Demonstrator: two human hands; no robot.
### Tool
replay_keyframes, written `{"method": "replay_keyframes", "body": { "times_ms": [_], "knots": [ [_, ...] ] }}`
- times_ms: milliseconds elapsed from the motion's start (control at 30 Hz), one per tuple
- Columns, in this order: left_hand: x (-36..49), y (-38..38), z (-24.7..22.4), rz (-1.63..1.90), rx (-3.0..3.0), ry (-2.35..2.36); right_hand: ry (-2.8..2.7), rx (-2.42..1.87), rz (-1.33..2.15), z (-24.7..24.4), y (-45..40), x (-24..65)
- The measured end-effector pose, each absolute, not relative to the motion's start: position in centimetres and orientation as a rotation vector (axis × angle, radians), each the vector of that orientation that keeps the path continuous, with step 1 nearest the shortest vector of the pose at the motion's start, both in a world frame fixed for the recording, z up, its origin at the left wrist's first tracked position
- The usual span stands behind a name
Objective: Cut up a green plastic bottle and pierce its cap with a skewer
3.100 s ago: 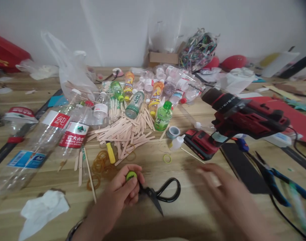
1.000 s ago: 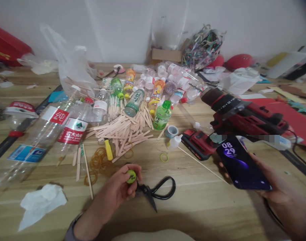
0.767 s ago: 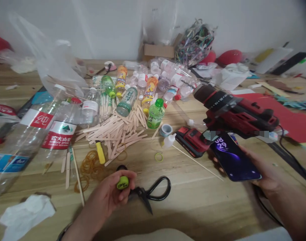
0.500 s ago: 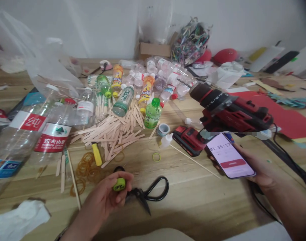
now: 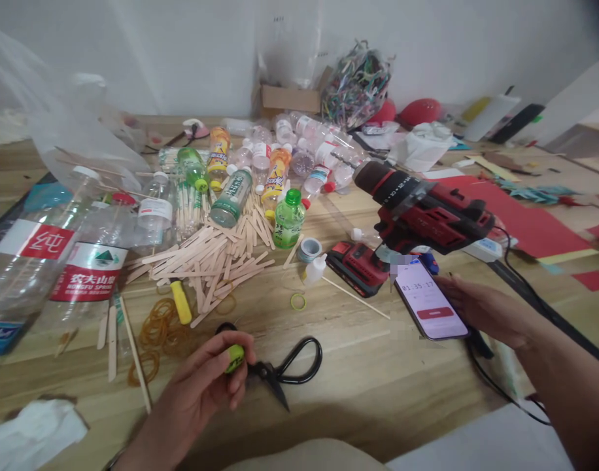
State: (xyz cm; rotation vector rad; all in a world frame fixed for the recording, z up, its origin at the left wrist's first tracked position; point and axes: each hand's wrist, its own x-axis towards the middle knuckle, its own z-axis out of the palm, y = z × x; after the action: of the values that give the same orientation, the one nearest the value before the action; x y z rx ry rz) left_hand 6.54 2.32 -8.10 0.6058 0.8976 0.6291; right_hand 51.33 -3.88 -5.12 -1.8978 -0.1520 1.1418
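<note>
A small green bottle cap (image 5: 235, 358) is pinched in the curled fingers of my left hand (image 5: 201, 386). Beside those fingers, black-handled scissors (image 5: 280, 373) lie on the table, partly hidden by the hand. On the right, my right hand (image 5: 486, 307) has its fingers stretched along the right edge of a phone (image 5: 429, 297), touching it; no fingers show round its left edge. The lit screen displays a timer. Just behind the phone stands a red and black cordless drill (image 5: 427, 206) on its battery, its bit pointing back and left.
Wooden craft sticks (image 5: 211, 258) lie heaped near several small bottles, including an upright green one (image 5: 288, 222). Large clear bottles (image 5: 88, 275) lie at left, near rubber bands (image 5: 162, 324) and a yellow-handled tool (image 5: 180, 302). A glue bottle (image 5: 315, 268), tape roll (image 5: 309, 250) and red paper (image 5: 515, 216) are also there.
The view has shifted slightly to the right. The fingers that showed at the phone's left edge no longer do, and the phone sits closer to the drill. My left hand keeps the cap.
</note>
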Motion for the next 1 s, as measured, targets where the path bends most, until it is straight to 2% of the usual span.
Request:
{"method": "replay_keyframes", "body": {
  "times_ms": [333, 600, 800, 1000],
  "knots": [
    [6.5, 2.1, -8.2, 0.636, 0.623, 0.830, -0.318, -2.021, 0.755, -4.8, -4.4, 52.0],
    [6.2, 2.0, -8.2, 0.638, 0.628, 0.847, -0.421, -1.842, 0.460, -2.7, -3.3, 51.4],
    [6.4, 2.0, -7.7, 0.654, 0.633, 0.864, -0.448, -1.731, 0.439, -1.3, -1.2, 50.2],
    [6.3, 2.1, -7.5, 0.640, 0.623, 0.874, -0.511, -1.716, 0.514, -2.2, -0.2, 49.6]
  ]
}}
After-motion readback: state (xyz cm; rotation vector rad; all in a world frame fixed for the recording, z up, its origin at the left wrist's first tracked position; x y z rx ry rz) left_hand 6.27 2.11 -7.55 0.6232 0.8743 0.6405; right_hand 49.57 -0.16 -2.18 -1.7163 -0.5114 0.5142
